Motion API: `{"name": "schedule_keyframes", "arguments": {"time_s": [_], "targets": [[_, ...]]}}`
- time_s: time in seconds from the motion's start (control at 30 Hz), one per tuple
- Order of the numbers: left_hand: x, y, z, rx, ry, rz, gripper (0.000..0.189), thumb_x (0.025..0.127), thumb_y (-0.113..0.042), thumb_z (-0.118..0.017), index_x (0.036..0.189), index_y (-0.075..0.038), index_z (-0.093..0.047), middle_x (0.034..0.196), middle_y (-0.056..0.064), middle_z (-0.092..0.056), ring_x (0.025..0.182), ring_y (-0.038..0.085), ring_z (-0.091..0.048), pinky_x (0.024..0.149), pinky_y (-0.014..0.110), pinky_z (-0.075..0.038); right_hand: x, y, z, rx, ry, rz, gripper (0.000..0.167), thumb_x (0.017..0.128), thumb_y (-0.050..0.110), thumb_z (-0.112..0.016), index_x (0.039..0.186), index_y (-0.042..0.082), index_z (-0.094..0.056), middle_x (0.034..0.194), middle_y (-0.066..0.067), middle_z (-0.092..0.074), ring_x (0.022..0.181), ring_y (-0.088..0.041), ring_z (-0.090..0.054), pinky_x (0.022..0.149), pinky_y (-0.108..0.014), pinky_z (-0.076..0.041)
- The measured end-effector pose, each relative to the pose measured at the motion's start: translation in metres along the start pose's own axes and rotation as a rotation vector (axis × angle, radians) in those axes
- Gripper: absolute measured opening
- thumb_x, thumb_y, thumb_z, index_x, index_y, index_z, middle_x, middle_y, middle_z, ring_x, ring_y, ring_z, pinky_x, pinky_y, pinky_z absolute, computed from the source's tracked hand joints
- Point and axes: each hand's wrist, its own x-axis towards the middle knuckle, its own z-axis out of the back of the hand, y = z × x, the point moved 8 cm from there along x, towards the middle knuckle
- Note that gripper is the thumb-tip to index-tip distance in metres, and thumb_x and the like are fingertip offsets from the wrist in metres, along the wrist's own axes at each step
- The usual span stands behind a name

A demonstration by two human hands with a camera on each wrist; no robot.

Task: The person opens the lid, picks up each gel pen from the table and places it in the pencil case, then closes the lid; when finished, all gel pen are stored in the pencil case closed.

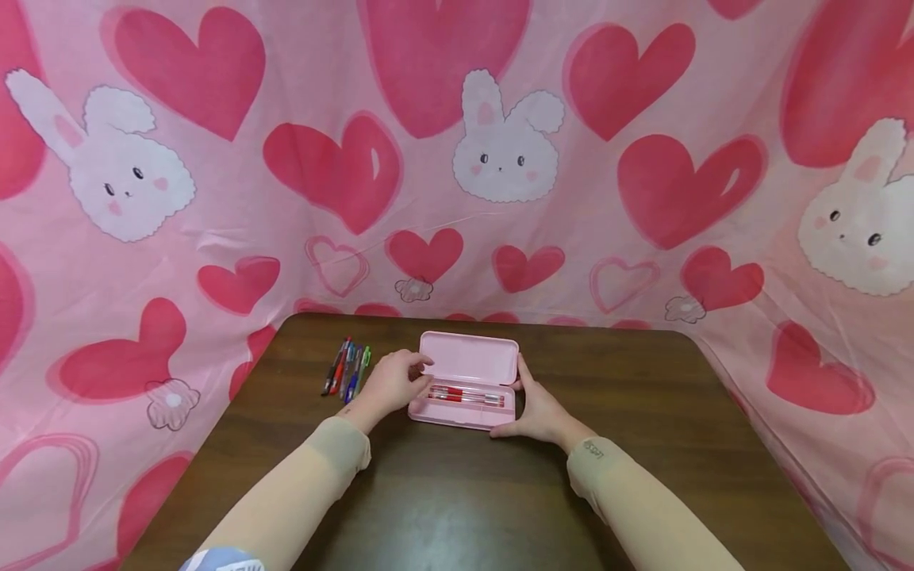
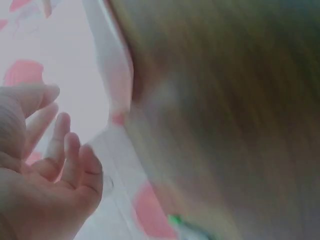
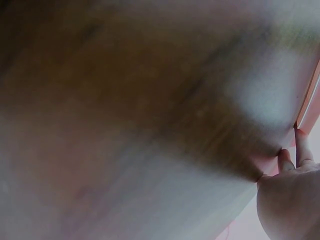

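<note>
A pink pencil case (image 1: 469,358) lies open at the middle of the table, its lid tilted back. Red pens (image 1: 457,394) lie lengthwise inside it. My right hand (image 1: 540,414) grips the case's right end, thumb at the front corner and fingers behind; the right wrist view shows only the hand's edge and fingertips (image 3: 302,145) along the pink side. My left hand (image 1: 391,382) is by the case's left end, fingers loosely bent near the lid. In the left wrist view the left hand (image 2: 50,170) has nothing between its relaxed fingers.
Several pens (image 1: 346,369), black, red, blue and green, lie side by side left of the case, close to my left hand. The dark wooden table (image 1: 457,492) meets a pink curtain (image 1: 500,262) with hearts and rabbits at its back edge.
</note>
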Motion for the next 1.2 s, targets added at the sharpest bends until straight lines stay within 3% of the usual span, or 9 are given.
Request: {"name": "schedule_keyframes", "arguments": {"time_s": [0.23, 0.33, 0.47, 0.63, 0.8, 1.1, 1.2], "targets": [[-0.008, 0.043, 0.048, 0.018, -0.172, 0.088, 0.036, 0.099, -0.028, -0.08, 0.131, -0.013, -0.078, 0.114, 0.009, -0.08, 0.1, 0.029, -0.073, 0.088, 0.051, -0.059, 0.0, 0.0, 0.001, 0.003, -0.008, 0.005, 0.163, 0.066, 0.048, -0.107, 0.177, 0.013, 0.006, 0.139, -0.011, -0.062, 0.132, -0.029, -0.057, 0.128, -0.058, -0.041], [-0.014, 0.065, 0.063, 0.063, -0.193, 0.152, 0.043, 0.099, -0.032, -0.078, 0.137, -0.013, -0.074, 0.118, 0.014, -0.077, 0.104, 0.035, -0.073, 0.092, 0.057, -0.059, 0.0, -0.003, 0.0, 0.0, 0.001, -0.006, 0.164, 0.065, 0.049, -0.107, 0.177, 0.015, 0.008, 0.139, -0.009, -0.061, 0.132, -0.027, -0.057, 0.128, -0.056, -0.041], [-0.025, 0.095, 0.076, 0.126, -0.164, 0.264, 0.054, 0.101, -0.037, -0.074, 0.145, -0.008, -0.068, 0.129, 0.027, -0.072, 0.116, 0.048, -0.07, 0.101, 0.064, -0.056, 0.0, -0.004, 0.0, -0.003, 0.007, -0.015, 0.165, 0.064, 0.05, -0.107, 0.177, 0.017, 0.009, 0.138, -0.008, -0.061, 0.132, -0.027, -0.056, 0.128, -0.055, -0.041], [-0.039, 0.126, 0.08, 0.181, -0.074, 0.407, 0.062, 0.103, -0.039, -0.067, 0.15, 0.001, -0.06, 0.142, 0.036, -0.065, 0.13, 0.057, -0.062, 0.111, 0.067, -0.051, -0.001, -0.004, 0.001, -0.007, 0.0, -0.019, 0.165, 0.064, 0.051, -0.107, 0.178, 0.017, 0.008, 0.139, -0.009, -0.061, 0.132, -0.027, -0.057, 0.128, -0.056, -0.041], [-0.048, 0.142, 0.076, 0.195, 0.021, 0.472, 0.059, 0.106, -0.037, -0.064, 0.146, 0.007, -0.062, 0.145, 0.035, -0.065, 0.134, 0.055, -0.062, 0.111, 0.068, -0.051, -0.002, -0.004, 0.0, -0.016, -0.007, -0.012, 0.164, 0.065, 0.05, -0.106, 0.177, 0.012, 0.007, 0.14, -0.009, -0.062, 0.134, -0.029, -0.057, 0.128, -0.058, -0.041], [-0.05, 0.155, 0.07, 0.157, 0.06, 0.514, 0.049, 0.104, -0.033, -0.068, 0.134, 0.006, -0.071, 0.128, 0.029, -0.074, 0.1, 0.04, -0.068, 0.097, 0.062, -0.057, -0.001, -0.003, -0.002, -0.002, -0.002, -0.016, 0.162, 0.065, 0.051, -0.106, 0.178, 0.014, 0.005, 0.143, -0.01, -0.062, 0.136, -0.028, -0.057, 0.129, -0.057, -0.04], [-0.051, 0.158, 0.07, 0.134, 0.055, 0.528, 0.047, 0.102, -0.033, -0.071, 0.131, 0.004, -0.074, 0.126, 0.028, -0.076, 0.099, 0.039, -0.068, 0.096, 0.061, -0.057, -0.002, -0.002, -0.003, 0.009, 0.007, -0.023, 0.162, 0.066, 0.052, -0.106, 0.178, 0.016, 0.005, 0.143, -0.01, -0.061, 0.136, -0.028, -0.056, 0.13, -0.057, -0.039]]}}
